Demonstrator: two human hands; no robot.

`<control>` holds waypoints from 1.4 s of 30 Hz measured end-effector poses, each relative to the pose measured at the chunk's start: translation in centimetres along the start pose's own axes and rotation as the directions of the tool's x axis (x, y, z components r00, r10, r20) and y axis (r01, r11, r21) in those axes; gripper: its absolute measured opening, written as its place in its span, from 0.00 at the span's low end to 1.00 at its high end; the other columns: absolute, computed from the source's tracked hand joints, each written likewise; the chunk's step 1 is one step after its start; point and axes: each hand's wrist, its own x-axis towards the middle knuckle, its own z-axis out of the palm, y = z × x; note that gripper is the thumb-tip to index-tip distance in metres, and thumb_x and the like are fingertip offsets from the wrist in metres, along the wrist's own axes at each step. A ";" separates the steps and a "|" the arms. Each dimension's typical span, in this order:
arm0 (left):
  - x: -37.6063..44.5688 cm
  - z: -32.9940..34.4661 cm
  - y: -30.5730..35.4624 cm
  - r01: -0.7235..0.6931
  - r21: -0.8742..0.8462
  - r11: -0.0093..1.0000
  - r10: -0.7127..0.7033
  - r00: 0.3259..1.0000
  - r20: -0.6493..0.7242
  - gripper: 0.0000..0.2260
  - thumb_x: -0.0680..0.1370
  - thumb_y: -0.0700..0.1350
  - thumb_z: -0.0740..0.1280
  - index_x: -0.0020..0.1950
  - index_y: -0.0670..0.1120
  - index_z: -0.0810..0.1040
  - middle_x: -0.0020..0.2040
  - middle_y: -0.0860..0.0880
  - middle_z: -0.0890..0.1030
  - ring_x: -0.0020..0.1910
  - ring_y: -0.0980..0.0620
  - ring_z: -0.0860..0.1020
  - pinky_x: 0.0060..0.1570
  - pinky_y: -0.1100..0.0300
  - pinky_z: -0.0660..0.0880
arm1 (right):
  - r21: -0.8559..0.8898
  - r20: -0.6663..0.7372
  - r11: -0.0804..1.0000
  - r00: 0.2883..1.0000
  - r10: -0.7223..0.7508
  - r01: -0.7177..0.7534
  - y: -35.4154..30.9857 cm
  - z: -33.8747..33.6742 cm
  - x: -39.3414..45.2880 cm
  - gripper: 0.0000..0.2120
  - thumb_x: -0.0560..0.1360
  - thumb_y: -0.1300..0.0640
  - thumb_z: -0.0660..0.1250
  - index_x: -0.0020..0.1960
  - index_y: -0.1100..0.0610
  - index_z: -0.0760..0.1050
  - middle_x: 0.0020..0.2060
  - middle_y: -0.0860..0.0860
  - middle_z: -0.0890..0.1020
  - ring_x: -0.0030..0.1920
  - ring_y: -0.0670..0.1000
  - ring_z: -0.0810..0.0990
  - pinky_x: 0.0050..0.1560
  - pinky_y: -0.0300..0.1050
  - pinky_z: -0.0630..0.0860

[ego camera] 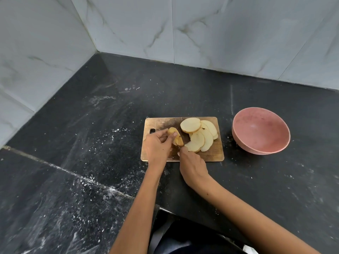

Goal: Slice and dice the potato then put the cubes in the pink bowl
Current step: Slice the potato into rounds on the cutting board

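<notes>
- Head view: a wooden cutting board (161,123) lay on the dark speckled tabletop (91,143), in the corner formed by two pale marbled tile walls (220,30).
- The left hand (157,145) rested on the left part of the board, its fingers and thumb curled round the remaining end piece of potato (177,139), which still showed skin on its outer side.
- The right hand (192,164) came in from below, fingers curled as if round a handle; only a thin dark sliver of a knife (178,146) showed between its fingertips and the potato piece, and the handle itself was hidden, so the grip could not be read for certain.
- A fan of pale potato slices (200,136) lay overlapping on the right half of the board, just beside the held piece; the topmost round slice sat towards the far edge.
- The pink bowl (260,131) stood on the tabletop to the right of the board, near it but not touching, tilted towards the camera and with no potato inside.
- White specks and smears marked the tabletop on the left, and a seam ran diagonally across it.
</notes>
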 end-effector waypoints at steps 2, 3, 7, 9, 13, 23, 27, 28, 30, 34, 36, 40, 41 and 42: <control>-0.2 0.3 0.0 0.004 0.002 1.000 -0.004 1.000 0.026 0.16 0.73 0.44 0.74 0.58 0.40 0.81 0.44 0.45 0.85 0.43 0.53 0.84 0.46 0.47 0.81 | -0.013 0.021 1.000 1.000 0.006 -0.005 0.3 0.1 -0.5 0.09 0.82 0.63 0.53 0.61 0.59 0.67 0.55 0.57 0.79 0.54 0.58 0.80 0.49 0.50 0.74; -0.4 0.4 -0.1 0.004 0.001 1.000 -0.004 0.999 0.041 0.12 0.73 0.44 0.74 0.55 0.43 0.82 0.43 0.46 0.85 0.42 0.52 0.84 0.45 0.47 0.82 | -0.014 0.032 1.000 0.999 0.014 -0.013 0.4 0.2 -0.7 0.09 0.82 0.63 0.54 0.61 0.59 0.67 0.55 0.57 0.79 0.54 0.58 0.80 0.49 0.50 0.74; -0.7 0.3 -0.5 -0.001 -0.013 1.000 0.002 0.999 0.054 0.08 0.74 0.42 0.73 0.46 0.55 0.80 0.39 0.50 0.85 0.41 0.51 0.84 0.42 0.46 0.82 | 0.036 0.040 0.999 0.999 0.034 -0.035 0.3 -0.1 0.0 0.08 0.82 0.62 0.54 0.59 0.59 0.69 0.54 0.56 0.79 0.54 0.57 0.79 0.50 0.50 0.74; -0.6 0.2 -0.4 0.012 -0.032 0.999 -0.011 0.999 0.039 0.08 0.74 0.41 0.73 0.53 0.48 0.82 0.40 0.49 0.85 0.41 0.50 0.84 0.42 0.46 0.82 | 0.056 0.041 0.998 0.999 0.024 -0.026 0.1 -0.3 0.5 0.07 0.82 0.61 0.55 0.58 0.59 0.69 0.53 0.56 0.79 0.53 0.57 0.79 0.48 0.49 0.74; -0.6 0.8 -0.8 0.031 -0.048 0.998 -0.029 0.998 0.051 0.17 0.73 0.45 0.74 0.58 0.39 0.81 0.44 0.45 0.85 0.43 0.50 0.84 0.44 0.47 0.82 | 0.024 0.062 0.999 0.998 0.033 -0.035 0.7 0.0 -0.6 0.08 0.82 0.61 0.56 0.60 0.58 0.68 0.54 0.56 0.79 0.54 0.56 0.79 0.49 0.49 0.74; -1.0 0.7 -1.3 -0.026 0.034 0.999 0.025 0.999 0.042 0.15 0.75 0.43 0.72 0.62 0.42 0.79 0.46 0.48 0.85 0.46 0.53 0.84 0.45 0.48 0.82 | 0.031 0.027 0.998 0.999 0.047 -0.048 0.3 -0.1 -0.3 0.08 0.82 0.62 0.55 0.58 0.59 0.69 0.54 0.56 0.79 0.54 0.57 0.80 0.48 0.49 0.74; -0.9 0.9 -1.1 -0.067 0.100 0.993 0.060 0.995 0.075 0.16 0.74 0.43 0.73 0.61 0.43 0.79 0.50 0.48 0.84 0.49 0.53 0.83 0.49 0.47 0.81 | 0.054 0.008 0.997 0.999 0.052 -0.053 0.2 0.0 -0.5 0.08 0.82 0.62 0.54 0.57 0.59 0.69 0.53 0.56 0.80 0.54 0.56 0.80 0.49 0.49 0.73; -0.9 0.9 -1.1 -0.068 0.113 0.991 0.057 0.994 0.095 0.15 0.74 0.42 0.73 0.61 0.44 0.79 0.50 0.48 0.84 0.49 0.53 0.83 0.49 0.47 0.81 | 0.069 0.007 0.996 0.998 0.057 -0.057 0.3 0.0 -0.5 0.08 0.82 0.62 0.54 0.57 0.59 0.70 0.53 0.55 0.80 0.53 0.56 0.80 0.49 0.48 0.73; -0.9 1.2 -1.1 -0.102 0.189 0.977 0.081 0.990 0.117 0.12 0.75 0.39 0.70 0.58 0.45 0.80 0.47 0.48 0.84 0.48 0.52 0.83 0.48 0.47 0.81 | 0.094 0.016 0.994 0.998 0.064 -0.065 0.4 0.0 -0.5 0.07 0.82 0.61 0.54 0.57 0.59 0.70 0.53 0.55 0.79 0.53 0.55 0.79 0.47 0.47 0.73; -1.0 1.9 -0.1 -0.129 0.574 0.809 0.119 0.991 0.056 0.04 0.76 0.38 0.64 0.49 0.41 0.77 0.42 0.44 0.81 0.43 0.46 0.80 0.39 0.55 0.74 | 0.095 0.032 0.995 0.999 0.037 -0.040 0.3 0.4 -0.4 0.07 0.82 0.60 0.56 0.57 0.58 0.69 0.52 0.54 0.80 0.51 0.55 0.80 0.46 0.47 0.72; -0.8 2.1 0.5 -0.073 0.632 0.771 0.079 0.997 0.018 0.06 0.77 0.39 0.64 0.52 0.40 0.75 0.45 0.43 0.80 0.45 0.45 0.80 0.38 0.56 0.72 | 0.095 0.027 0.995 0.999 0.036 -0.038 0.3 0.4 -0.4 0.07 0.82 0.59 0.55 0.57 0.58 0.69 0.53 0.54 0.80 0.52 0.55 0.80 0.47 0.47 0.72; -0.3 1.7 0.4 0.015 0.597 0.802 -0.042 0.999 0.031 0.13 0.79 0.39 0.63 0.62 0.37 0.68 0.51 0.41 0.79 0.47 0.45 0.78 0.37 0.59 0.69 | 0.072 0.043 0.995 0.997 0.062 -0.065 0.1 0.3 -0.5 0.08 0.82 0.61 0.53 0.59 0.59 0.68 0.55 0.55 0.79 0.55 0.55 0.79 0.50 0.48 0.74; -0.2 1.6 0.3 0.011 0.592 0.806 -0.041 0.998 0.037 0.13 0.79 0.38 0.63 0.62 0.37 0.67 0.50 0.42 0.79 0.45 0.47 0.77 0.35 0.62 0.67 | 0.065 0.048 0.996 0.997 0.065 -0.068 0.0 0.3 -0.5 0.08 0.82 0.61 0.53 0.59 0.58 0.68 0.56 0.55 0.79 0.55 0.55 0.79 0.51 0.48 0.74; -0.2 1.5 0.2 0.002 0.592 0.806 -0.029 0.999 0.037 0.13 0.79 0.38 0.62 0.62 0.38 0.66 0.48 0.43 0.78 0.42 0.49 0.75 0.31 0.64 0.65 | 0.061 0.051 0.996 0.997 0.066 -0.069 -0.1 0.3 -0.5 0.08 0.82 0.61 0.54 0.59 0.58 0.68 0.56 0.55 0.79 0.55 0.55 0.79 0.51 0.48 0.74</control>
